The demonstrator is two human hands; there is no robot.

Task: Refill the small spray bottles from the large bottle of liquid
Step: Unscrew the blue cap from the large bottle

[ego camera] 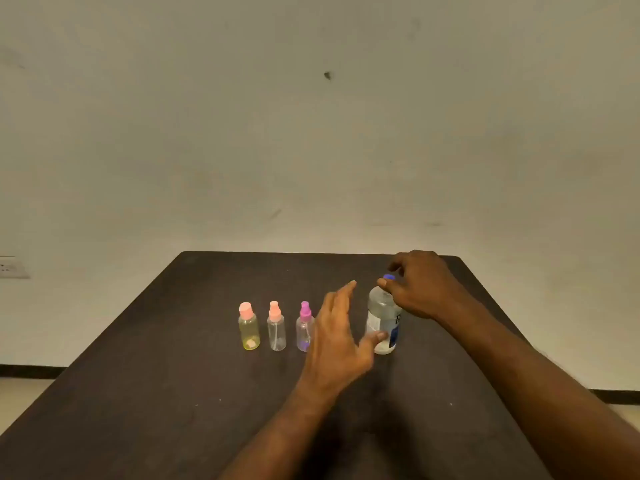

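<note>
Three small spray bottles stand in a row on the dark table [173, 393]: a yellow one with a pink cap [248, 328], a clear one with a pink sprayer [276, 327], and a clear one with a purple sprayer [304, 326]. To their right stands the large clear bottle [381, 317] with a blue cap [389, 277]. My right hand [420, 285] pinches that cap from above. My left hand [337, 336] has straight fingers beside the large bottle; its thumb touches the bottle's lower part, and it partly hides the purple bottle.
A plain light wall rises behind the table. A wall socket [12, 267] sits low at the far left. The floor shows on both sides of the table.
</note>
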